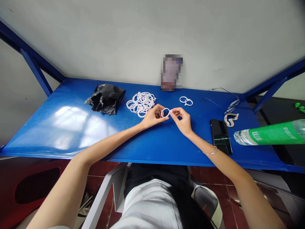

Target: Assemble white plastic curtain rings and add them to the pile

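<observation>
Between my two hands is a white ring point(161, 114), held just above the blue table. My left hand point(153, 117) grips its left side with thumb and fingers. The fingertips of my right hand point(182, 119) pinch a small knob or joint on the ring's right side. A pile of similar white rings point(140, 103) lies just beyond my left hand, some overlapping. Two more white rings point(186, 100) rest together beyond my right hand. What the small joint is made of cannot be made out.
A crumpled black plastic bag point(106, 98) lies left of the pile. A blurred-out upright object point(171, 73) leans on the wall. To the right are eyeglasses point(232, 105), a white curved item point(231, 120), a black phone point(220, 136) and a green-labelled bottle point(274, 133). Blue metal braces point(35, 68) flank the table point(143, 149).
</observation>
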`<move>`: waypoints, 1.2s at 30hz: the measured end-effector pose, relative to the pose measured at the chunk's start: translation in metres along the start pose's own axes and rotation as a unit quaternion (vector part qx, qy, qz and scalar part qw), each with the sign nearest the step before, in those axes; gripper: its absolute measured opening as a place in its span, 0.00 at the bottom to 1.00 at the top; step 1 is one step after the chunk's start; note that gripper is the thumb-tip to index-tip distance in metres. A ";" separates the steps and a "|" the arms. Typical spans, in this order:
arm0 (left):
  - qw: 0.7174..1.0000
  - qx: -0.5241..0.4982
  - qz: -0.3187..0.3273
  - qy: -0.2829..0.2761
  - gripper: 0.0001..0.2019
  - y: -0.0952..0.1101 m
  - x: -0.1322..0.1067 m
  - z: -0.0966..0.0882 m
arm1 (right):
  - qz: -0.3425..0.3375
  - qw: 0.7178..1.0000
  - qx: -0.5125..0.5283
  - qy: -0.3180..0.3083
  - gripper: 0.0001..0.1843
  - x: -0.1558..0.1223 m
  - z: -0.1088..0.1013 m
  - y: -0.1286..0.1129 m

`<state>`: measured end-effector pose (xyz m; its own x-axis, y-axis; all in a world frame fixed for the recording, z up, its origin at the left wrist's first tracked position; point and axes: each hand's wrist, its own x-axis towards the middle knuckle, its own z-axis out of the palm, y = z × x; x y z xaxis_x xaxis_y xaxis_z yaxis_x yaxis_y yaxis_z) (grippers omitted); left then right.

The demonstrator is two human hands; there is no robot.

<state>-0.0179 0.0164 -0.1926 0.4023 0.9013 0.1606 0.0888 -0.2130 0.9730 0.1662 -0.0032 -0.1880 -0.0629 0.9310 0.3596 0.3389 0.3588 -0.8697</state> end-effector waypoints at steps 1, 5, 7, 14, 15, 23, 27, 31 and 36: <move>1.000 0.000 -0.001 -0.001 0.24 0.000 0.000 0.000 | 0.001 1.000 0.000 -0.001 0.11 0.000 0.000 0.000; 1.000 0.001 -0.002 -0.006 0.25 0.001 0.000 0.000 | -0.005 1.000 0.007 -0.002 0.11 0.000 0.000 0.000; 1.000 0.002 -0.003 -0.007 0.25 0.002 -0.001 0.000 | -0.007 1.000 0.004 -0.002 0.10 0.000 0.000 0.000; 1.000 0.001 -0.004 -0.011 0.25 0.003 -0.001 0.000 | -0.015 1.000 -0.013 0.000 0.11 0.000 -0.001 0.004; 1.000 0.003 -0.003 -0.011 0.25 0.004 -0.001 0.000 | -0.017 1.000 -0.013 0.001 0.11 -0.001 -0.001 0.004; 1.000 0.016 0.000 -0.009 0.26 0.004 -0.002 0.000 | -0.018 1.000 -0.012 -0.004 0.10 -0.001 -0.001 0.004; 1.000 0.014 0.004 -0.004 0.25 0.004 -0.001 0.000 | -0.014 1.000 -0.004 -0.010 0.11 -0.001 -0.002 0.001; 1.000 0.016 0.009 -0.001 0.25 0.003 -0.001 0.001 | -0.010 1.000 0.013 -0.015 0.10 -0.001 -0.001 -0.002; 1.000 0.025 0.008 -0.003 0.25 0.003 -0.001 0.001 | -0.001 1.000 0.014 -0.016 0.10 0.000 0.000 -0.003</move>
<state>-0.0177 0.0143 -0.1903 0.4103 0.8949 0.1756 0.1271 -0.2467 0.9607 0.1656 -0.0046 -0.1858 -0.0940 0.9316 0.3511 0.3120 0.3625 -0.8782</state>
